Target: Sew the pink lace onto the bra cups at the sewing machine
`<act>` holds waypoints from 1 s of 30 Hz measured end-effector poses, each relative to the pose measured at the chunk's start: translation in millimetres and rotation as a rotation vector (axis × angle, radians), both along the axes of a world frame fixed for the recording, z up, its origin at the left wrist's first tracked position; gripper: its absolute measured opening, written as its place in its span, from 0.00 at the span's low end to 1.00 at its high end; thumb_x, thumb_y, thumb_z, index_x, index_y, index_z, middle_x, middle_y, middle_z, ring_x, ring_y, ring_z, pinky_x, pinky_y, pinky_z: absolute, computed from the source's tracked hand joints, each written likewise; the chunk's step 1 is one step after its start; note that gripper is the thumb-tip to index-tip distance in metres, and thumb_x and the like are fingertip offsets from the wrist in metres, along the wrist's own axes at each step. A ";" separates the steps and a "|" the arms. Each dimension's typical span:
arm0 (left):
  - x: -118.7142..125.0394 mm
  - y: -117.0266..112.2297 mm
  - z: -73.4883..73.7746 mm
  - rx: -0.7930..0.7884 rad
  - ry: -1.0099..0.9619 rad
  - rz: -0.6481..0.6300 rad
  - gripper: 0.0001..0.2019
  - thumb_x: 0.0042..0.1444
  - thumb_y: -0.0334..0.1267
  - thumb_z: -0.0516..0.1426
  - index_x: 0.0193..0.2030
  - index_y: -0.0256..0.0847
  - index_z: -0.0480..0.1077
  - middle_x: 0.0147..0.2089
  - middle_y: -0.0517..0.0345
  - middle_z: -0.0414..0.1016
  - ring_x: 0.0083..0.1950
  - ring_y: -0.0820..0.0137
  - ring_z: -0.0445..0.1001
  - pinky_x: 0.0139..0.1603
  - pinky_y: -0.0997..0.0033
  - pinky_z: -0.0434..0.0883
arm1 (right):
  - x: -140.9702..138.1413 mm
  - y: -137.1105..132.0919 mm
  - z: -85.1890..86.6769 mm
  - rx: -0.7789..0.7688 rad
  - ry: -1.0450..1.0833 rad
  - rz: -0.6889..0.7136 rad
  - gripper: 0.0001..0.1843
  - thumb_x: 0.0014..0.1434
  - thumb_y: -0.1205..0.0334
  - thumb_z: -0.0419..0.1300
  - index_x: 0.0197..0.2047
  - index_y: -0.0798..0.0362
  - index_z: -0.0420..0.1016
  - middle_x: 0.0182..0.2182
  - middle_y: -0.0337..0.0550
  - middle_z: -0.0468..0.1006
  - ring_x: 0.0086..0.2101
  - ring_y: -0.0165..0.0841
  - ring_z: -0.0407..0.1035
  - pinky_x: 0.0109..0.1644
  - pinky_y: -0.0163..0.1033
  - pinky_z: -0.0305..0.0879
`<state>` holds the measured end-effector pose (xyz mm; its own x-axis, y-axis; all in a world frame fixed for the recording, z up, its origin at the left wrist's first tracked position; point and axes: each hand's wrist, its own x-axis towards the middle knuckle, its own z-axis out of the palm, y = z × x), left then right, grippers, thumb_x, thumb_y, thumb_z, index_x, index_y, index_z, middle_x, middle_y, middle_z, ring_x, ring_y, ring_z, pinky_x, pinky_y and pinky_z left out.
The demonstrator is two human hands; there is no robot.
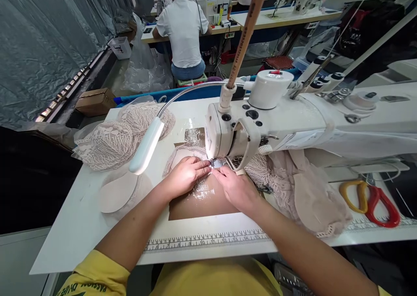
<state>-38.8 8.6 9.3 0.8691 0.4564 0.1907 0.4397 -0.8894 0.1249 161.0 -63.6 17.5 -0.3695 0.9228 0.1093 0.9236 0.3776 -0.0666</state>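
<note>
Beige lace-edged fabric (176, 156), shaped like a bra cup, lies under the needle end of a white sewing machine (216, 133). My left hand (189, 174) is on this fabric, its fingers together and pressing it close to the presser foot (212, 162). Just right of the foot, my right hand (236, 189) grips the fabric edge with closed fingertips. Its lower fingers are partly hidden. Beneath both hands is a brown sheet (208, 202) under shiny clear tape. More beige lace garment (312, 196) is bunched right of the machine head.
Stacked lace cups (107, 144) and a smooth beige cup (119, 191) lie at left. A lamp (146, 146) hangs over the table. Scissors (379, 202) with red and yellow handles rest at right. A ruler strip (208, 242) runs along the front. Ahead sits a person (185, 31).
</note>
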 end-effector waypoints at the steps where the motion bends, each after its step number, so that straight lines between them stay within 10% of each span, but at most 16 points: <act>1: 0.0 2.0 0.1 0.000 -0.002 0.010 0.18 0.63 0.30 0.49 0.57 0.41 0.68 0.58 0.50 0.70 0.45 0.64 0.68 0.46 0.61 0.67 | 0.2 0.3 -1.4 0.007 0.012 -0.006 0.24 0.55 0.76 0.52 0.54 0.53 0.72 0.37 0.47 0.75 0.31 0.34 0.66 0.31 0.38 0.57; 18: 2.4 2.9 11.4 0.036 0.018 0.135 0.16 0.62 0.33 0.50 0.55 0.37 0.69 0.49 0.43 0.73 0.49 0.59 0.68 0.48 0.58 0.65 | 8.7 0.1 -10.9 0.121 0.216 0.012 0.20 0.60 0.73 0.49 0.51 0.51 0.75 0.40 0.44 0.78 0.34 0.33 0.68 0.38 0.36 0.62; 30: 7.4 -23.8 22.7 -0.035 0.131 0.236 0.12 0.62 0.36 0.49 0.35 0.35 0.71 0.36 0.49 0.71 0.36 0.65 0.69 0.36 0.67 0.67 | 13.9 2.3 -14.3 0.081 0.252 -0.003 0.17 0.59 0.72 0.49 0.45 0.53 0.76 0.38 0.48 0.76 0.35 0.35 0.68 0.39 0.39 0.64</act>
<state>-31.4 -15.2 32.0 0.7538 0.6540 0.0638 0.6492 -0.7562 0.0823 175.0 -61.4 3.2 -0.3182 0.9085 0.2710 0.8827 0.3882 -0.2648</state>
